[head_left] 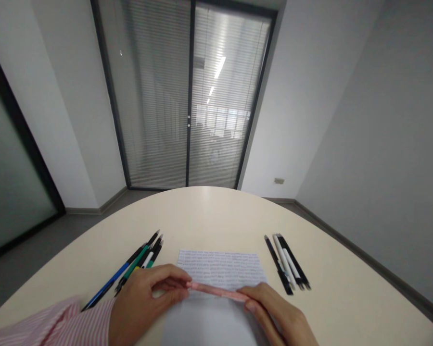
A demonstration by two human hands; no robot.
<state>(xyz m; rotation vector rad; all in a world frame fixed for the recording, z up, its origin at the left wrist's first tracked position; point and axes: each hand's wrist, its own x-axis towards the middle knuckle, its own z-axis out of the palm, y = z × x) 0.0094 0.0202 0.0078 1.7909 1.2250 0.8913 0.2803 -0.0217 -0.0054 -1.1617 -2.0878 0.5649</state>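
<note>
A: Pen [218, 291], pink and slim, held level between the person's two hands just above the printed sheet [222, 269]. Its long axis runs left to right across the view, dipping slightly toward the right end.

B: Which hand has which end?

A: The left hand [142, 300] takes the left end: thumb and forefinger are pressed together around the tip, the other fingers curled loosely beneath. The right hand [276, 315] takes the right end, the thumb lying along the barrel and the forefinger closing on it from the far side. Both are pinching the pen; neither hand is spread flat.

B: So neither is nearer than the other?

A: Each already touches its own end. The middle of the barrel is bare between them, so the pen lies straight out from each set of fingertips toward the other hand.

B: And what lies around them?

A: The sheet rests on the pale rounded table [216, 216], its lines of text toward the far edge, the near part blank and partly under the hands. To the left, just beyond the left hand, a bundle of dark, blue and green pens [139, 262] lies slanted, tips pointing away. To the right, well clear of the right hand, a smaller group of black and white pens [286, 262] lies slanted the other way. A pink striped sleeve [57, 327] covers the left forearm.
</note>
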